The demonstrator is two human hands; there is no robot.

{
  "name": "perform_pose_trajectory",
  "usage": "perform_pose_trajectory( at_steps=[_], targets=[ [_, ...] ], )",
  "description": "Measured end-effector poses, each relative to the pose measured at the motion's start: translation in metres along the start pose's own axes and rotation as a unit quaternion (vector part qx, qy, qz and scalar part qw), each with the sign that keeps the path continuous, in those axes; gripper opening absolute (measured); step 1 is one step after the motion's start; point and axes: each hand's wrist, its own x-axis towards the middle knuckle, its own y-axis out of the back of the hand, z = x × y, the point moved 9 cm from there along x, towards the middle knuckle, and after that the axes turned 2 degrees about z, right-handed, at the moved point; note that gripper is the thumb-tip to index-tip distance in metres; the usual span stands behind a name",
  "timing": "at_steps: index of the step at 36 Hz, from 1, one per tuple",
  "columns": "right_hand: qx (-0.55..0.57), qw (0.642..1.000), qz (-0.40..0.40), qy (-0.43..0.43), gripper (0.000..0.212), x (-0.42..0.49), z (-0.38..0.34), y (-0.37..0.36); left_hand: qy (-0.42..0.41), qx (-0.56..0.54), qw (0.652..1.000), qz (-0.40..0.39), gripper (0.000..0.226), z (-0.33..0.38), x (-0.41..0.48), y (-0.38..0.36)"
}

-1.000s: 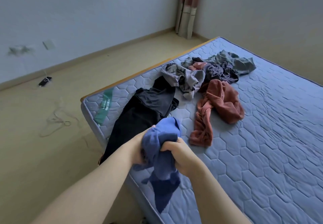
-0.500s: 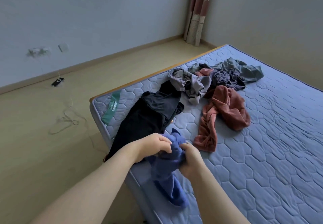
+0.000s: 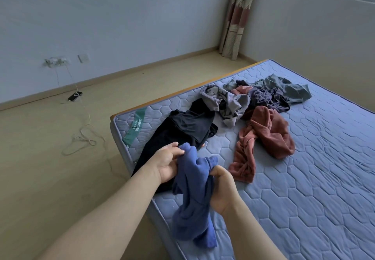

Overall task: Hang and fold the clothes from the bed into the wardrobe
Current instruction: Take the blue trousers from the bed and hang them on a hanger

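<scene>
Bed (image 3: 304,199): black garment (image 3: 182,130) and rust garment (image 3: 267,136) are strewn nearby.
Left hand (image 3: 168,164): blue garment (image 3: 194,194) is pinched, apparently at its edge.
Right hand (image 3: 221,190): clamped on it.

only the left hand (image 3: 168,164) and right hand (image 3: 221,190) are shown, each left bare; the forearms (image 3: 113,209) behind them are uncovered too (as far as the lower edge allows).

Two bare forearms rise from the bottom edge toward mid-frame, the left from the lower left, the right from lower centre. The left hand (image 3: 168,163), palm showing, pinches the top of a crumpled blue knit garment (image 3: 192,199). The right hand (image 3: 222,190) grips its other upper edge with curled fingers.
</scene>
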Motion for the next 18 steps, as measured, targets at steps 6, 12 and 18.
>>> perform_pose_trajectory(
  at_steps=[6,12,18],
  targets=[
    [-0.118,0.976,0.181,-0.004,0.023,0.009,0.004,0.035,-0.078,-0.019,0.996,-0.036,0.03,0.023,-0.008,-0.002],
    [-0.178,0.955,0.17,0.168,0.024,0.0,-0.044,0.009,-0.12,-0.027,0.989,-0.086,0.04,0.039,-0.031,-0.011],
    [-0.062,0.997,-0.019,0.042,0.038,-0.006,-0.021,-0.05,-0.138,0.071,0.978,-0.137,0.044,0.044,-0.05,-0.018]
  ],
)
